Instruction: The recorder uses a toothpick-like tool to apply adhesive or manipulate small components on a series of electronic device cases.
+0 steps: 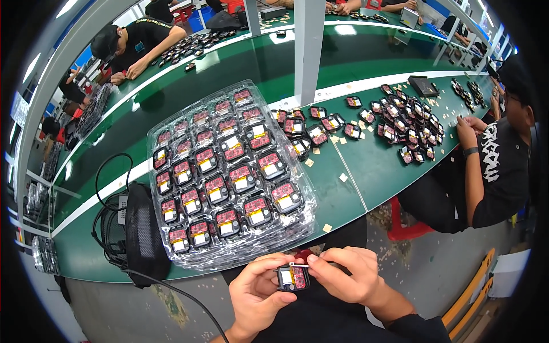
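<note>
Low in the view, close to my body, my left hand [255, 294] grips a small black device housing [293, 279] by its sides. A red circuit board, a white block and a yellow strip show inside its open face. My right hand [350, 277] pinches a thin whitish strip [299, 264] between thumb and forefinger, at the housing's top edge. Whether the strip is fixed to the housing I cannot tell. Just beyond my hands lies a stack of clear plastic trays [304, 201], the top one filled with rows of similar housings [227, 222].
A black mesh pouch [144, 234] with black cables [102, 226] lies left of the trays on the green table [337, 197]. Loose housings [407, 123] heap at right, near a black box [423, 86]. A grey post [309, 51] rises behind. A co-worker [486, 157] sits at right.
</note>
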Motion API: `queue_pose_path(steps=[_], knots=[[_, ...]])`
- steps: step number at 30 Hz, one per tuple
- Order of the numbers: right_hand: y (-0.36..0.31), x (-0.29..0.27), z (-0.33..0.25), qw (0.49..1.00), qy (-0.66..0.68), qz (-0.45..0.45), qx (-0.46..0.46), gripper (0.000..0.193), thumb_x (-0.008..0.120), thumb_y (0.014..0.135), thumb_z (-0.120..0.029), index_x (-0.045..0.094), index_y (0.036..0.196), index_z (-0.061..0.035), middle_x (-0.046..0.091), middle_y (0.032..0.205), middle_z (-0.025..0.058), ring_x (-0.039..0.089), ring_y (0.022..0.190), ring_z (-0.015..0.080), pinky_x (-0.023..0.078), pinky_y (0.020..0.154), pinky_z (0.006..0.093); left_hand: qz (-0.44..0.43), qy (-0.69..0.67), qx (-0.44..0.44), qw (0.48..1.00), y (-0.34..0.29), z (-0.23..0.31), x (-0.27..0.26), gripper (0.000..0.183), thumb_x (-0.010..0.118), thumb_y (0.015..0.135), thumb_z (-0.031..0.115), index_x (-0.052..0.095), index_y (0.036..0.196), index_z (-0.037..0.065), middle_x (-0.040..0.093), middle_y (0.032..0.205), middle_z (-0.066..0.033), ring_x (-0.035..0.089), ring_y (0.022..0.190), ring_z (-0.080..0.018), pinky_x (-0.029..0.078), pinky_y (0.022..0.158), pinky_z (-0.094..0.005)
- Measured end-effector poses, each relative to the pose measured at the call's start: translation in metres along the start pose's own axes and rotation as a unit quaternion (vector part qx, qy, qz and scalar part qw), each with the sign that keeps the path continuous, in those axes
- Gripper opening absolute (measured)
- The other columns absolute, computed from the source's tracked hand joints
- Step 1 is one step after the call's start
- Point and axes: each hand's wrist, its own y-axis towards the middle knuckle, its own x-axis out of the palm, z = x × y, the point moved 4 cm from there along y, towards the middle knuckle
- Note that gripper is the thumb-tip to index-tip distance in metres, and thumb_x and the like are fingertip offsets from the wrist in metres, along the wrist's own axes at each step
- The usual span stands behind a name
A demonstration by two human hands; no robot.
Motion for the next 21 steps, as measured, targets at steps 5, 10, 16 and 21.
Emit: queue_pose_path(steps=[5,10,16,21], knots=[[-0.0021,0.0018,0.001,0.999,0.04,0.005,0.021,0.032,0.087,0.074,-0.007,0.077,0.104,-0.0038,0.067,0.093,0.0054,0.066,0.063,0.0148,0.051,0.051,0.0262,-0.006,-0.012,0.0,1.0,-0.0009,-0.0023,0.0012,0.058,0.085,0.084,0.002,0.055,0.133,-0.006,0.057,0.137,-0.0239,0.06,0.129,-0.0345,0.052,0.109,-0.0453],[0.0011,-0.0003,0.0032,0.992,0.104,-0.023,0.074,0.031,0.087,0.073,-0.006,0.076,0.102,-0.0037,0.069,0.092,0.0059,0.069,0.066,0.0166,0.053,0.051,0.0264,-0.01,-0.017,0.008,1.0,-0.0037,-0.002,0.0007,0.058,0.084,0.085,0.001,0.055,0.134,-0.007,0.057,0.138,-0.0256,0.06,0.129,-0.0342,0.051,0.109,-0.0459],[0.0047,-0.0005,0.003,0.99,0.103,-0.049,0.086,0.03,0.087,0.073,-0.005,0.075,0.101,-0.0036,0.068,0.091,0.0052,0.068,0.065,0.0154,0.052,0.051,0.0262,-0.006,-0.008,0.003,1.0,-0.0037,-0.0017,0.0014,0.059,0.083,0.085,0.0,0.054,0.135,-0.006,0.058,0.138,-0.027,0.061,0.128,-0.0336,0.051,0.109,-0.046],[0.0021,-0.001,0.0043,0.992,0.087,-0.029,0.085,0.029,0.087,0.073,-0.005,0.076,0.1,-0.0035,0.068,0.09,0.0049,0.067,0.065,0.0146,0.053,0.051,0.0263,-0.003,-0.013,0.013,1.0,-0.0003,-0.0022,0.0018,0.056,0.084,0.084,0.0,0.055,0.132,-0.004,0.059,0.136,-0.0244,0.061,0.127,-0.0323,0.052,0.108,-0.0443]])
